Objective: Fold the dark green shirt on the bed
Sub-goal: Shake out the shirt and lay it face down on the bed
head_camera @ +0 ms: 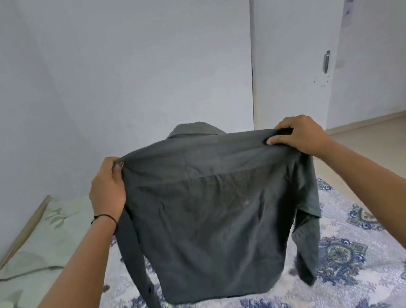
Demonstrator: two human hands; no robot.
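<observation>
The dark green shirt (212,221) hangs in the air in front of me, its back toward me and its collar at the top. My left hand (107,189) grips its left shoulder, and my right hand (297,136) grips its right shoulder. Both long sleeves dangle down at the sides, their ends reaching the bed (349,277). The hem hangs just above the patterned blue and white bedsheet. The shirt's front is hidden from me.
A pale green leaf-print pillow (25,251) lies at the left edge of the bed along the wall. A white wardrobe door with a metal handle (326,61) stands at the right. Bare floor (370,143) lies beyond the bed on the right.
</observation>
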